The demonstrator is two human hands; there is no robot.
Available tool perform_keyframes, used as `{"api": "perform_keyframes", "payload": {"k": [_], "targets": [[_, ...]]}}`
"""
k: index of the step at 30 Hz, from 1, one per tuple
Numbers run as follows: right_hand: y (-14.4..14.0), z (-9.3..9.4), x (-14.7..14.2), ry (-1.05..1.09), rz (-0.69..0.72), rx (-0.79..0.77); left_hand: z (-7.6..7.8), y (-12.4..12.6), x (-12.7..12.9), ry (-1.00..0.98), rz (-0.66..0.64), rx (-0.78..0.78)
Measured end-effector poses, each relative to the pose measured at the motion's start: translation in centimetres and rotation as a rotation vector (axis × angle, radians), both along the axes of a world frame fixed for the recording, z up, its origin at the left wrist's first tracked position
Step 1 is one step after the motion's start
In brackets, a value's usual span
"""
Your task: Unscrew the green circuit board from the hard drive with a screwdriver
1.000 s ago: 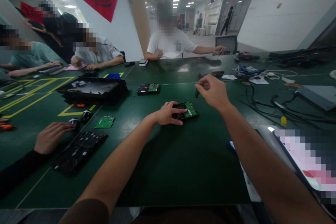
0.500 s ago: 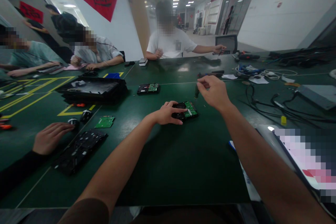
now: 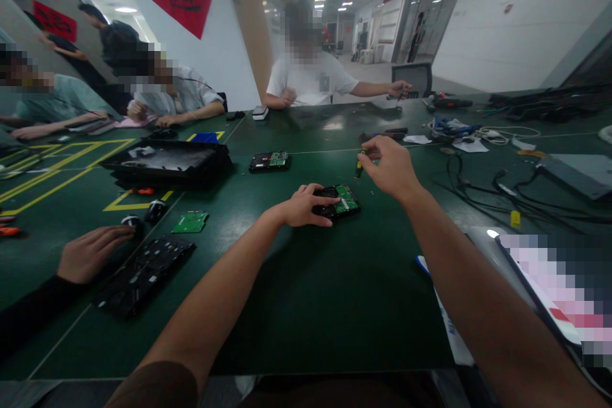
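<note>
A hard drive (image 3: 348, 199) with a green circuit board faces up on the table in front of me. My left hand (image 3: 303, 207) grips its left end, thumb at the near edge and fingers across the top. Beyond the drive's right end, my right hand (image 3: 385, 162) pinches a small yellow-and-black screwdriver (image 3: 358, 169). The screwdriver points down, close to the far right corner of the drive; I cannot tell whether its tip touches anything. A few tiny specks lie on the table beside it.
At left, another person's hand (image 3: 93, 252) touches a dark cylinder (image 3: 132, 224), near a black plate (image 3: 146, 274) and a green circuit board (image 3: 190, 222). Another drive (image 3: 269, 161) and a black tray (image 3: 167, 162) lie farther back. Cables (image 3: 497, 194) and a laptop are at right.
The screwdriver has turned slightly in my right fingers, so its yellow parts now show. My left hand and the hard drive have stayed in place.
</note>
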State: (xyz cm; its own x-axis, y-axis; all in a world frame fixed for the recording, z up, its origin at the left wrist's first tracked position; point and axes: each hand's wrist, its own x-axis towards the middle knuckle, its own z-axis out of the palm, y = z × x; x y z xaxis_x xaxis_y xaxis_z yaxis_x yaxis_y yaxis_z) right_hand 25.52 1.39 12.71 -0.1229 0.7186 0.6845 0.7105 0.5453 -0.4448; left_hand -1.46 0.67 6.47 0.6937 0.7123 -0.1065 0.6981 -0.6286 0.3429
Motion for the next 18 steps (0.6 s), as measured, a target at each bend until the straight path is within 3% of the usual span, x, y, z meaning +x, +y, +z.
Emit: {"api": "perform_keyframes", "payload": {"k": [5, 12, 18], "targets": [[-0.07, -0.02, -0.10, 0.093, 0.018, -0.058, 0.12, -0.08, 0.04, 0.007, -0.001, -0.005], [0.05, -0.16, -0.13, -0.029, 0.018, 0.016, 0.04, -0.04, 0.07, 0.001, 0.003, 0.002], [-0.03, -0.18, -0.26, 0.063, 0.035, -0.036, 0.06, -0.07, 0.05, -0.003, -0.006, -0.002]]}}
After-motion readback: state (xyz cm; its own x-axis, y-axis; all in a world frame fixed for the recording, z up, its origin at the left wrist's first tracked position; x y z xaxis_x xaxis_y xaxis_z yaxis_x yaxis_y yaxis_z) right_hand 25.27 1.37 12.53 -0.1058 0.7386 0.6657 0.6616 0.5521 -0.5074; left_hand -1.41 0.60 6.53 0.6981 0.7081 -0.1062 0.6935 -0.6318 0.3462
